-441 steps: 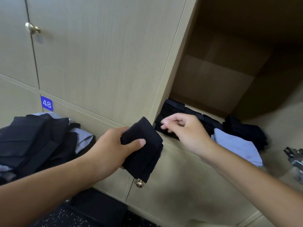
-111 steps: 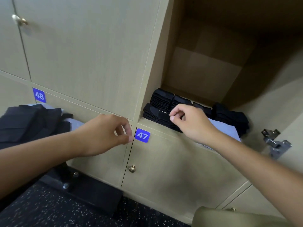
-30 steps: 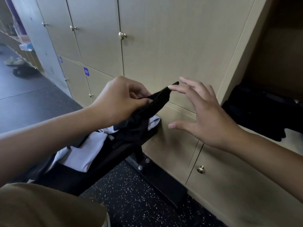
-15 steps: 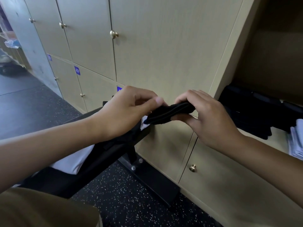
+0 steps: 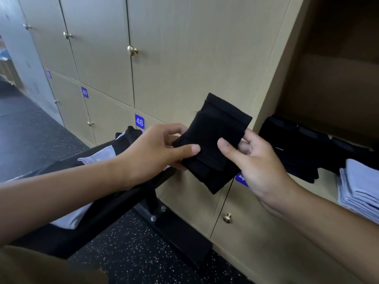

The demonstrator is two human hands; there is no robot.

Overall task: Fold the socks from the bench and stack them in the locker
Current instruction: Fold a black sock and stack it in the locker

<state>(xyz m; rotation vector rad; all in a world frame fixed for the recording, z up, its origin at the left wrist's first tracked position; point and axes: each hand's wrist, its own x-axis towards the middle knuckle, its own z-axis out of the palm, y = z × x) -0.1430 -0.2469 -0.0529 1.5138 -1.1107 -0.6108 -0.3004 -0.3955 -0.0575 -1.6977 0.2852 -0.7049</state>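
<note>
The soft black sock (image 5: 213, 144) is looking different now: half a second ago it was a thin, bunched-up strip squeezed between both hands, and now it is opening out as a flat, folded square in the air, in front of the tan wooden locker doors. The left hand (image 5: 155, 152) is holding its left edge, with the thumb lying on top and the fingers tucked behind. The right hand (image 5: 252, 160) is pinching the right edge the same way. So the folding part is looking almost done for this sock. Next, I think, it is going into the open wooden locker (image 5: 328, 89) on the right, where a row of dark folded socks (image 5: 295, 148) is already sitting next to a pile of pale blue folded socks (image 5: 359, 187). More dark and pale blue clothes (image 5: 98, 156) are waiting on the black counter (image 5: 114, 208) on the left, so the job is not finishing yet.
</note>
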